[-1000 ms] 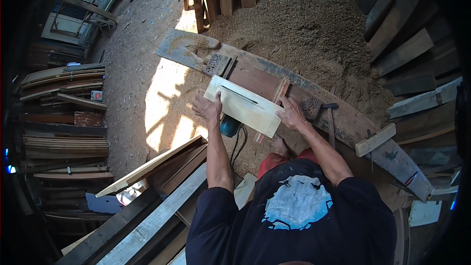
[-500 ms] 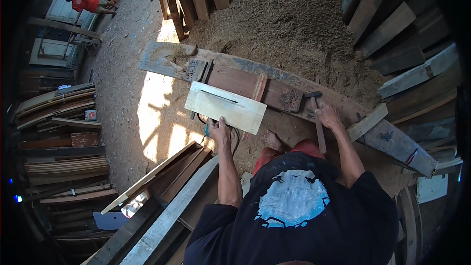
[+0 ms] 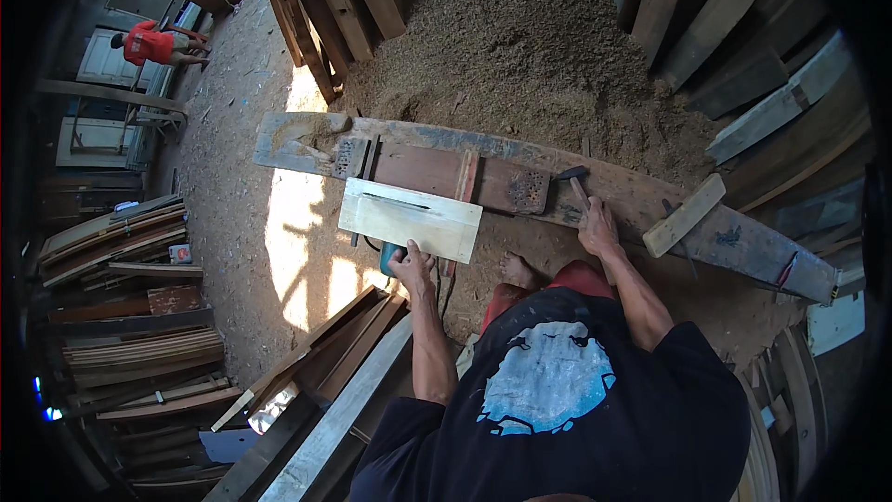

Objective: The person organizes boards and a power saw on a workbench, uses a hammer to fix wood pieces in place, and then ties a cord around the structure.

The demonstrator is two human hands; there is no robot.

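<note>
My right hand (image 3: 597,228) is closed around the wooden handle of a hammer (image 3: 572,177). The hammer's dark head is over the workbench plank, and my forearm covers much of the handle. A pale wooden board (image 3: 409,216) with a narrow slot lies tilted across the bench's near side. My left hand (image 3: 413,270) grips the board at its near edge, thumb or finger up against its face. Just beside that hand a teal power tool (image 3: 388,257) shows partly below the board; how the two are joined is hidden.
The long workbench plank (image 3: 632,188) carries a reddish-brown board (image 3: 418,161), a crosspiece (image 3: 466,177) and a pale block (image 3: 685,215). Shavings (image 3: 502,56) cover the ground beyond. Stacked boards (image 3: 139,353) line the left; leaning planks (image 3: 692,23) stand right. A person in red (image 3: 149,44) is far left.
My head view has shifted slightly. The hammer handle, earlier visible reaching down past my right hand, now lies mostly behind the forearm. My left hand stays at the board's near edge.
</note>
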